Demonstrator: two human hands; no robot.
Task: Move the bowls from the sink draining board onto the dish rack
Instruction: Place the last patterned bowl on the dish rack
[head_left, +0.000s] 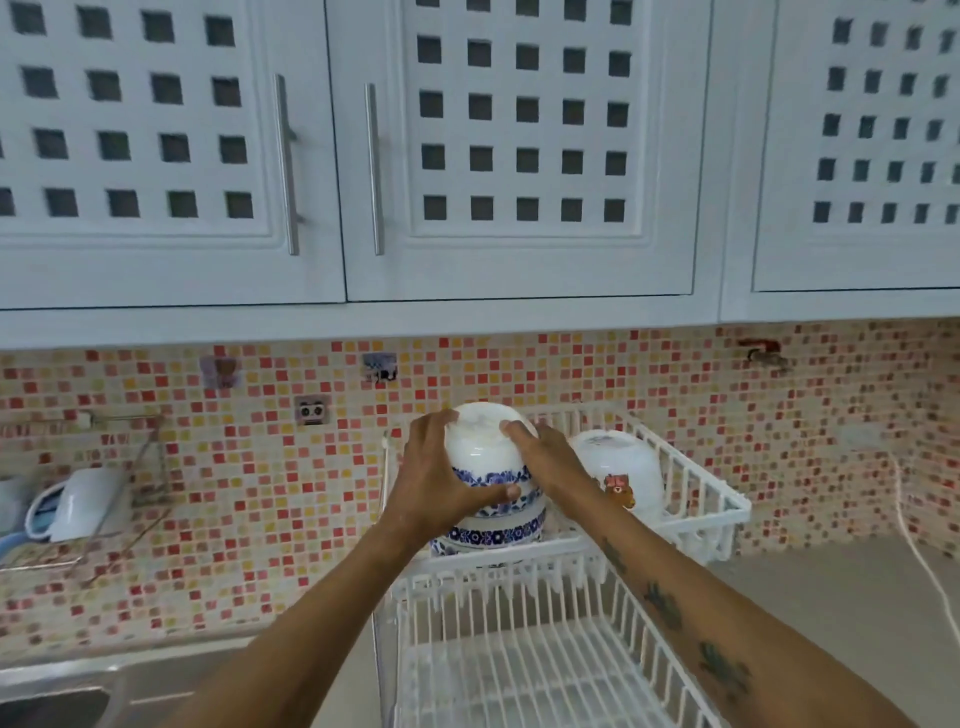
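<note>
Lower tier: the white wire dish rack (519, 670) is seen nearest the camera, its front shelf bare of dishes.
Forearms: both are stretched over that shelf toward the raised back tier.
Left hand (441, 483): it is wrapped round the left side of the top bowl, thumb laid across the blue band; a firm hold is shown.
Right hand (545, 457): it is pressed against the right side of the same bowl, fingers curled over the upturned base.
Top bowl (483, 447): white with a blue floral band, held upside down between both hands, at the left end of the upper tier.
Stack (493, 530): further blue-banded bowls are seen upside down beneath it; whether the held bowl is fully seated on them cannot be told.
White bowl (618, 467): it is tilted in the right end of the upper tier, a small brown figure printed on it, just beside the stack.
Draining board: only a corner of the sink (52, 701) is caught at lower left; no bowls can be made out there.
Step in hand: the bowl is judged to be at the point of being set onto the stack.
Next move: level seating is called for, then an easy release so nothing is tipped.
</note>
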